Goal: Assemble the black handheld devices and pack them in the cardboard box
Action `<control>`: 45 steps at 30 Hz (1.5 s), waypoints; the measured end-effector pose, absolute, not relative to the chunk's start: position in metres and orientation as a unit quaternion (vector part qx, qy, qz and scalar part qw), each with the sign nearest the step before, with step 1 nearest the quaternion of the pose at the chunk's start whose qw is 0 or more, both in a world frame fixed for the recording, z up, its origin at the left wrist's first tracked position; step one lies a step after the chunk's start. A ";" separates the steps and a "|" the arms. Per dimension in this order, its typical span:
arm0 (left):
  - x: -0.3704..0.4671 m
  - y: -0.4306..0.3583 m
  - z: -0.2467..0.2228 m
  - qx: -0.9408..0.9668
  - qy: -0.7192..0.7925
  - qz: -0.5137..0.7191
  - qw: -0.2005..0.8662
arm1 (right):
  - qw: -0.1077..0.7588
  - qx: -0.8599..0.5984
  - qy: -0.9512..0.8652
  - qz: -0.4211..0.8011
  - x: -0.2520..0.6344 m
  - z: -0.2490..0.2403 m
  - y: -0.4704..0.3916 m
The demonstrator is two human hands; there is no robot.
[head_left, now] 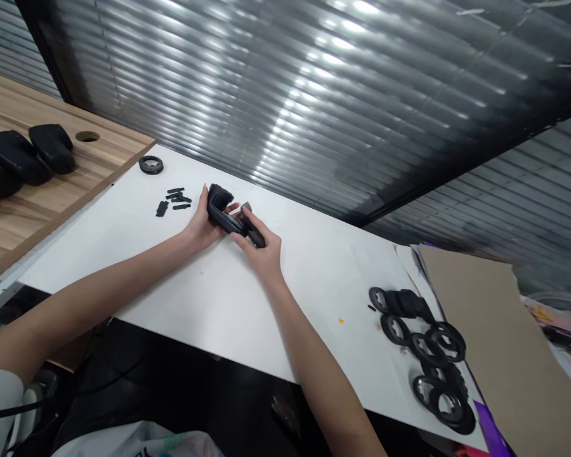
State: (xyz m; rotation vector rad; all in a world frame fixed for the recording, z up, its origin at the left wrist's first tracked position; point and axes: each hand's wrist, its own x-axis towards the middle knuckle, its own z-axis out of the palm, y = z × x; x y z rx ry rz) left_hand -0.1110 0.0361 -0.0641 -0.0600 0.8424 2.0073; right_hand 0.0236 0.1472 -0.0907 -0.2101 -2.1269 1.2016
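My left hand (pixel 204 222) is wrapped round a black curved part (pixel 217 204) with a stitched seam along its edge, resembling a leather-covered knob. My right hand (pixel 262 249) grips a dark-handled tool (pixel 254 235) with a flat greyish end. That tool meets or nearly meets the lower right end of the curved part; the exact contact is hidden by my fingers. Left of my hands, several small flat black strips (pixel 177 197) lie scattered on the white table (pixel 204 292). A black ring (pixel 151 165) rests near the table's far left corner.
Several black rings (pixel 426 348) and dark parts (pixel 404 303) are heaped at the right, beside a brown cardboard sheet (pixel 495 343). A tiny orange piece (pixel 341 320) lies nearby. On the wooden surface (pixel 105 165) at left stand black curved parts (pixel 52 146). Metallic blinds (pixel 247 82) border the far edge.
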 end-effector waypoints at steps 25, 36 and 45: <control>-0.106 0.036 -0.061 -0.032 0.349 0.795 0.496 | 0.285 -0.208 -0.356 0.865 0.018 -0.074 0.163; -0.108 0.035 -0.066 -0.018 0.353 0.791 0.500 | 0.268 -0.215 -0.365 0.865 0.019 -0.070 0.160; -0.107 0.037 -0.067 -0.017 0.358 0.795 0.490 | 0.280 -0.223 -0.414 0.837 0.015 -0.084 0.168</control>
